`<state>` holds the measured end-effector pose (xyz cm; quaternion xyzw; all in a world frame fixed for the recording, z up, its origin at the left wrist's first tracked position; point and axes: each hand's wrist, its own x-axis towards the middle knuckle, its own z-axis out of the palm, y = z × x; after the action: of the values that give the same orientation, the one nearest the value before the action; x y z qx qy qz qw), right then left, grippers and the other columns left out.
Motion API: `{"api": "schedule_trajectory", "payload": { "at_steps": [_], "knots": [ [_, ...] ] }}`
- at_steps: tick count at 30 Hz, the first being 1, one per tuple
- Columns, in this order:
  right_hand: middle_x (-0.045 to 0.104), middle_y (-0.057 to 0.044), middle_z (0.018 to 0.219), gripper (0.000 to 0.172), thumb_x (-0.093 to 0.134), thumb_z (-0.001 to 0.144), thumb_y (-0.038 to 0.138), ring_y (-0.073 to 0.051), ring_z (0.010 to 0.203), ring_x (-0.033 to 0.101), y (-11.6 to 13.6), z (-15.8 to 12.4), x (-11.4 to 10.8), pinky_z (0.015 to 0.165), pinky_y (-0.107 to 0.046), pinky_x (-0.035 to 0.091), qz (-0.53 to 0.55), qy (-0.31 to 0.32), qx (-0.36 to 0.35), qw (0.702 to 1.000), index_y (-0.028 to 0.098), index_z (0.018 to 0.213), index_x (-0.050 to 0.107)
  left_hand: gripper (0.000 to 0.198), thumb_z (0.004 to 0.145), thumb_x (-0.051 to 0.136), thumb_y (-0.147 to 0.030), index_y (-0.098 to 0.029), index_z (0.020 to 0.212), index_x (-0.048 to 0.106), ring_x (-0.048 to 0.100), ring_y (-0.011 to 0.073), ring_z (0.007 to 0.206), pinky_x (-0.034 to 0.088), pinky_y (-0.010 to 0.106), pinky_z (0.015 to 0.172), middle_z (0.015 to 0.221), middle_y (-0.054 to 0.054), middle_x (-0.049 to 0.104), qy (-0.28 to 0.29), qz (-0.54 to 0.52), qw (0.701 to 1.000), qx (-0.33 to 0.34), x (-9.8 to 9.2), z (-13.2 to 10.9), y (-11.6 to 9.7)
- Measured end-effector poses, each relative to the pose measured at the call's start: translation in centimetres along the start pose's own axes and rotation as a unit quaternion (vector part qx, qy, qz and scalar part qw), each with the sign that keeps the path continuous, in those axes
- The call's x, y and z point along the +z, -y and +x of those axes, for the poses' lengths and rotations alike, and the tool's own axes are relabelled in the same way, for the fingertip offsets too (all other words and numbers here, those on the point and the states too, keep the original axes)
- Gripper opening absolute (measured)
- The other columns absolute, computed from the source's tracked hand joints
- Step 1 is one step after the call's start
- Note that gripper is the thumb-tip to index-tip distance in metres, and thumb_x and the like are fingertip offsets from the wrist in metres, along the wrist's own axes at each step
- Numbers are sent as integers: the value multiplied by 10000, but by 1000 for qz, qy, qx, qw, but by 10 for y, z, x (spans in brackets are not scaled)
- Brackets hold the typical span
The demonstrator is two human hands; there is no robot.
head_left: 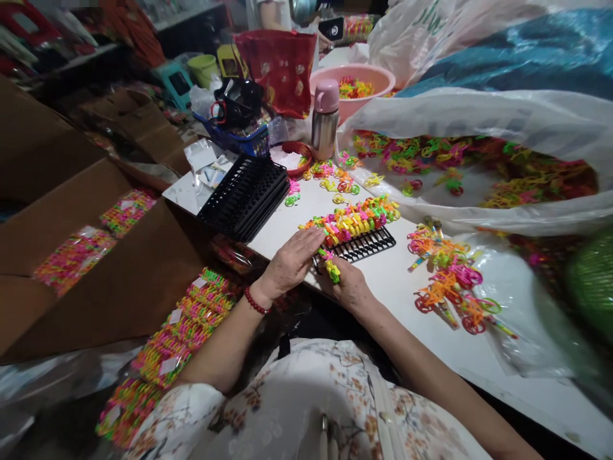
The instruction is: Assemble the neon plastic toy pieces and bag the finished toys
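My right hand [353, 286] is closed on a small green and yellow plastic toy bicycle [331, 267] at the near left end of a black slotted rack [366, 248]. My left hand [297, 255], a red bead bracelet at its wrist, lies with its fingers stretched out against the rack's left end. Rows of colourful toy bicycles [357, 222] stand packed in the rack's far part, while its near slots show bare. My left fingertips touch or almost touch these rows. The undersides of both hands are hidden.
Stacked black racks [244, 198] lie left on the white table [383, 300]. Loose toys [450, 275] lie right, before an open plastic bag [479, 115]. Behind stand a steel flask [324, 131], red basket [302, 167] and pink basin [378, 76]. Cardboard box [110, 275] holds packs. Another person stands beyond.
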<state>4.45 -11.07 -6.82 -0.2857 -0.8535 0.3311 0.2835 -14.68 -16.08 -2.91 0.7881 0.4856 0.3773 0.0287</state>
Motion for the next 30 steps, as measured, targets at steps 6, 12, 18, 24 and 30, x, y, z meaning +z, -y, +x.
{"api": "schedule_trajectory", "payload": {
  "at_steps": [6, 12, 18, 24, 30],
  "knots": [
    [671, -85, 917, 162, 549, 847, 203, -215, 827, 616, 1, 6, -7, 758, -305, 495, -4, 26, -35, 999, 193, 1001, 598, 621, 939, 402, -100, -208, 1525, 229, 366, 209, 1414, 309, 505, 1183, 1467, 134, 470, 20, 23, 999, -8, -10, 4, -9],
    [635, -102, 909, 138, 558, 881, 269, -223, 837, 579, 2, 8, -9, 769, -327, 478, -4, 31, -68, 997, 171, 977, 570, 574, 940, 496, -194, -262, 1485, 330, 239, 260, 1468, 186, 596, 1195, 1484, 95, 457, 54, 62, 996, 25, -10, 2, -15],
    [592, -65, 785, 143, 463, 930, 235, -194, 746, 531, 4, 12, -1, 692, -293, 447, -9, -7, -65, 998, 189, 828, 552, 532, 926, 521, -184, -227, 1442, 399, 325, 268, 1433, 312, 577, 1157, 1476, 129, 460, -25, 28, 999, -10, -1, -3, -13],
    [605, -82, 853, 140, 474, 918, 223, -192, 782, 576, 5, 3, -8, 701, -294, 491, -15, -5, -29, 999, 184, 885, 604, 490, 933, 477, -131, -191, 1417, 431, 355, 261, 1417, 377, 549, 1136, 1413, 136, 528, -26, 21, 999, -13, 2, 0, 7],
    [650, -129, 820, 150, 530, 923, 293, -265, 831, 637, 40, 83, 35, 665, -367, 536, 13, -26, -108, 994, 238, 951, 666, 383, 979, 347, -233, -118, 1074, 699, 568, 162, 1240, 380, 308, 1161, 1151, 102, 703, -8, 200, 980, 21, -2, 12, -11]
  ]
}}
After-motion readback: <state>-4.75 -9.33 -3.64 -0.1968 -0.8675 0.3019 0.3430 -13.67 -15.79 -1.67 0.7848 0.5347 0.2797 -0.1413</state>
